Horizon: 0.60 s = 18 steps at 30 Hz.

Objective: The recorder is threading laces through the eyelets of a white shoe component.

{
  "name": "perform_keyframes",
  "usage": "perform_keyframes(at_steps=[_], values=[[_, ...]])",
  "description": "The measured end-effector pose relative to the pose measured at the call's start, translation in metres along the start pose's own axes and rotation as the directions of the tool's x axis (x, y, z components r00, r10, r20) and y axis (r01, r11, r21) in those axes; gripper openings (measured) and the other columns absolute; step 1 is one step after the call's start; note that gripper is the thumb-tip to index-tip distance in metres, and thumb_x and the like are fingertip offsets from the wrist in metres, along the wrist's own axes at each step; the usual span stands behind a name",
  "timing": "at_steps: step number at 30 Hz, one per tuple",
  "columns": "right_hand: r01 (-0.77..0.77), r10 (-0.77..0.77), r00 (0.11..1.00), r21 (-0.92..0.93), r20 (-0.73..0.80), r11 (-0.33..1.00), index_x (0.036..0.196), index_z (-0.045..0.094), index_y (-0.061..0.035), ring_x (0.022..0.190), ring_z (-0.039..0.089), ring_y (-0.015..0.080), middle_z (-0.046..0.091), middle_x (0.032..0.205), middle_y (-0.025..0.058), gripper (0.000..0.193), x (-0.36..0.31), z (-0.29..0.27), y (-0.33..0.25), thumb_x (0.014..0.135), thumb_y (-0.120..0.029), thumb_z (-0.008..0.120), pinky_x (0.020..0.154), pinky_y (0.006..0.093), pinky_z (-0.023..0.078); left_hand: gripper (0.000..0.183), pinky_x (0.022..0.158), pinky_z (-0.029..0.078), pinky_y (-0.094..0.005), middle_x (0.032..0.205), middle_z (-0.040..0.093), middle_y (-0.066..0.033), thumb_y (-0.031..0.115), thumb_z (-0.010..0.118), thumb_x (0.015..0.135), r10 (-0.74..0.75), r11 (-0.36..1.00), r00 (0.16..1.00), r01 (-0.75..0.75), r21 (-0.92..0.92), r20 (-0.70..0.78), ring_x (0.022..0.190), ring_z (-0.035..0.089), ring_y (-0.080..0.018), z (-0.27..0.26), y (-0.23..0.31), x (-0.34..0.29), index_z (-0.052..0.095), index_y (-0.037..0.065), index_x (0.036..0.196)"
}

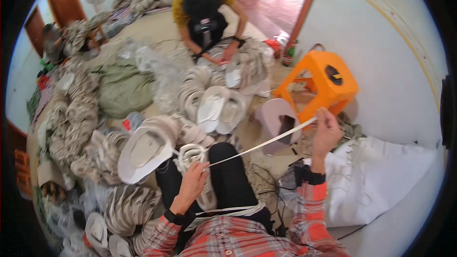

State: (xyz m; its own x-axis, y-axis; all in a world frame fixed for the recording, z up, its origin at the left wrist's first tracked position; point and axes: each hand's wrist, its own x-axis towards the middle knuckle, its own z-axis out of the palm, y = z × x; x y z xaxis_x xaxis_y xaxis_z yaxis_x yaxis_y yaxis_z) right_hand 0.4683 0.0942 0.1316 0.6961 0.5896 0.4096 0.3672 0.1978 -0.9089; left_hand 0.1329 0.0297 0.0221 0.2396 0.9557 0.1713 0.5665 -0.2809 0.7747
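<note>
A narrow white strip [266, 142] is stretched taut from my lap up to the right. My right hand [327, 132] pinches its upper end, raised beside the orange stool. My left hand [192, 183] is closed on the strip's lower part, just above my knees. Against that hand lies a pale, looped slipper-like piece [207, 195], partly hidden by my fingers. More white strip [233, 211] runs loosely across my lap. Close to my left knee rests a stack of slipper-like pieces [145, 154] with white oval soles.
An orange plastic stool [328, 78] stands right, beside a lilac curved piece [276, 119]. White sheeting [381, 176] lies right; dark cables [273, 188] trail below. Ahead, a person in yellow [202, 14] bends over more stacks [209, 107]. Left are a green sack [124, 90] and long piles [76, 109].
</note>
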Motion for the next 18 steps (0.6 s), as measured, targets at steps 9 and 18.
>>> perform_keyframes(at_steps=[9,18], values=[[0.422,-0.234,0.683,-0.113,0.691,0.899,0.094,0.064,-0.0038,0.076,0.06,0.0292,0.063,0.084,0.0149,0.02,-0.08,0.039,0.082,0.081,-0.014,0.054,0.068,0.0352,0.048,0.019,0.054,0.047,-0.0386,0.077,0.054,-0.0097,0.009,0.053,0.079,0.287,0.937,0.873,-0.342,0.075,0.395,0.064,0.057,-0.0292,0.059,0.039,-0.029,0.054,0.009,0.097],[0.637,-0.24,0.261,0.02,0.935,0.771,0.073,0.059,-0.0087,0.077,0.048,0.0255,0.049,0.073,0.008,0.004,-0.2,0.103,0.059,0.071,-0.011,0.057,0.067,0.0368,0.036,0.01,0.062,0.044,-0.0352,0.084,0.049,-0.0078,0.011,0.059,0.074,0.088,0.789,0.994,-0.104,0.605,0.058,0.075,0.054,-0.0245,-0.012,-0.023,0.006,0.054,0.006,0.081]])
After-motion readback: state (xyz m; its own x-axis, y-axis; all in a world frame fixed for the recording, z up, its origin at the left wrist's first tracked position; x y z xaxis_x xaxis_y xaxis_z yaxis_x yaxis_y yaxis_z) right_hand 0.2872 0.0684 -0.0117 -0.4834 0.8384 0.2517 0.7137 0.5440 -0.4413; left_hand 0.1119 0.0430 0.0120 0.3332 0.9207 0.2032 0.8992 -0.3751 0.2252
